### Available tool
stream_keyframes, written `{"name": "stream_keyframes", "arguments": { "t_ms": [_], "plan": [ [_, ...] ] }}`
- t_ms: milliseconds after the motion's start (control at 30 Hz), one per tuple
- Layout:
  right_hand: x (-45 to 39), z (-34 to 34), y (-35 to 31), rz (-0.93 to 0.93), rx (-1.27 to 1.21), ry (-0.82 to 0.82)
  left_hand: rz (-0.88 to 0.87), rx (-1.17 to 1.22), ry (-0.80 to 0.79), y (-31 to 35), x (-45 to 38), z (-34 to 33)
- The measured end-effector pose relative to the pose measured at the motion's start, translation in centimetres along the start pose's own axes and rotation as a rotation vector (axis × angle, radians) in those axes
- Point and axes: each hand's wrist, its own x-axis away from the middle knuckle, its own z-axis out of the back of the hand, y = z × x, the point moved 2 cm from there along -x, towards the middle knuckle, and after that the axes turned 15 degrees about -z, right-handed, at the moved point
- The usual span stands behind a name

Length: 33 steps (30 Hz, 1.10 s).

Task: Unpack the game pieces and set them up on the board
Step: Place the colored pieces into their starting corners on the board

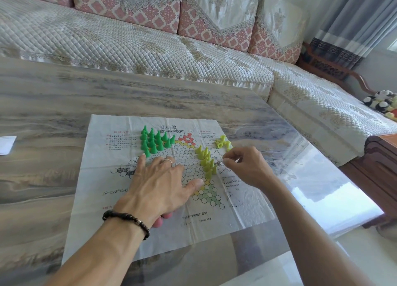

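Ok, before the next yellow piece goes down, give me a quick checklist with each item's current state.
1. Paper board held flat: ok, left hand presses on it.
2. Right hand holding a piece: cannot tell, fingertips pinched but nothing clearly visible.
3. Upright yellow pieces standing: ok.
4. Loose yellow pieces left to place: ok, several lie tipped at the right.
5. Green pieces set up: ok, clustered upright.
6. Pink pieces: not ok, partly hidden under the left hand.
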Motion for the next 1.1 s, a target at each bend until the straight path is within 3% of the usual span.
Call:
{"name": "stream_keyframes", "arguments": {
  "t_ms": [167,467,667,867,1100],
  "plan": [
    [-3.2,0.6,-1.0,-0.065,0.036,0.147,-0.001,-0.007,0.003,0.1,0.0,0.1],
    [-6.3,-1.4,-3.1,-0.127,0.33,0.141,0.001,-0.005,0.015,0.1,-0.1,0.1],
    [-6.0,-0.8,-3.1,-0.035,0.311,0.109,0.0,-0.001,0.015,-0.1,-0.2,-0.1],
    [-4.7,0.1,-2.7,0.002,-0.108,0.067,-0.002,0.003,0.015,-0.1,-0.2,0.0],
    [-3.7,-1.2,-1.9,0.038,0.101,0.064,-0.006,-0.002,0.034,0.0,-0.2,0.1]
  ]
}}
